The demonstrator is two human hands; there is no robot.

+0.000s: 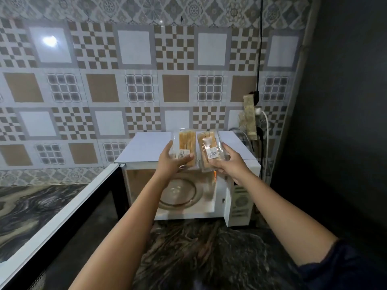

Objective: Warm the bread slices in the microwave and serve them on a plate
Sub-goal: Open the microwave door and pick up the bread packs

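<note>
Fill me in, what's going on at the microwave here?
A person holds two clear packs of bread slices up in front of the open microwave. The left hand grips the left pack and the right hand grips the right pack. The door is swung out to the left and the glass turntable is bare. The bread is still wrapped, and no serving plate is in view.

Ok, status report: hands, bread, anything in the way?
Left hand holds one bread pack, right hand a second pack. Both held before the open microwave. Turntable bare, nothing blocking.
</note>
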